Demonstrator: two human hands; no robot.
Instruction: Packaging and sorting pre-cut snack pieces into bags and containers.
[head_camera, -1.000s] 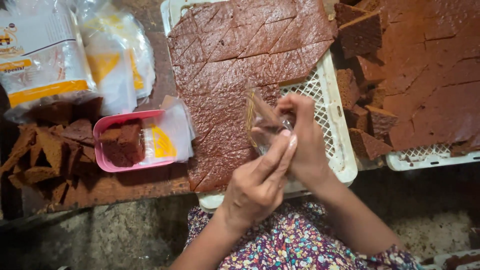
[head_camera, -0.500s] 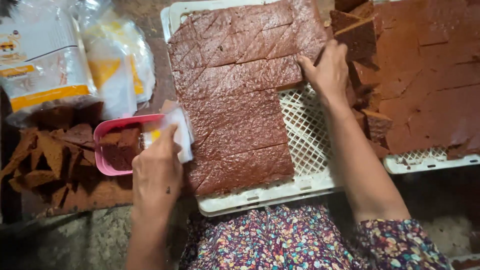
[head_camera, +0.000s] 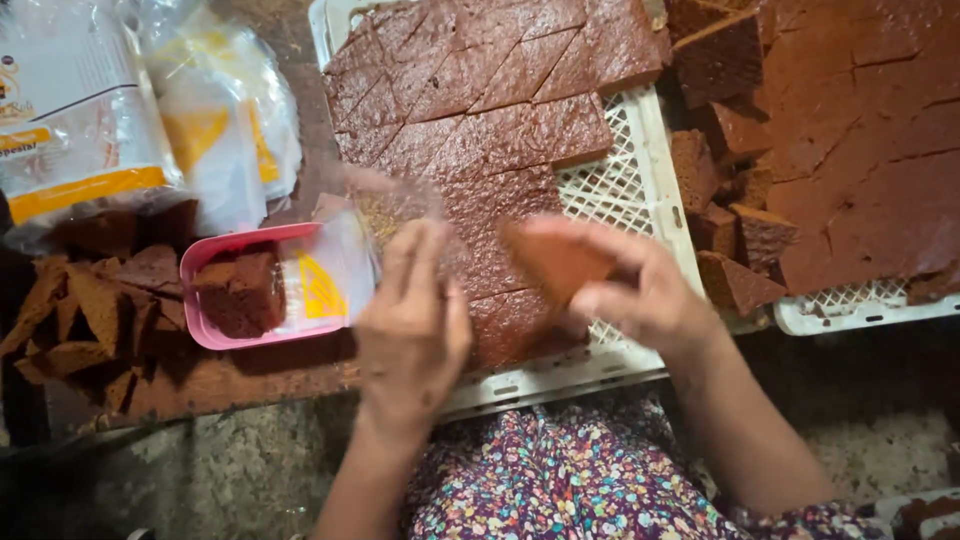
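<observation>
Above the near rim of the white lattice tray (head_camera: 655, 170), the right hand (head_camera: 640, 290) pinches a cut brown piece (head_camera: 556, 262) between thumb and fingers, its long axis running from ten o'clock to four o'clock. The left hand (head_camera: 412, 325) lies at nine o'clock of that piece, just beside it, fingers raised on a clear wrapper (head_camera: 395, 205); whether they grip is blurred. The pink tub (head_camera: 205, 330) sits farther out at nine o'clock, on the desk (head_camera: 250, 385).
</observation>
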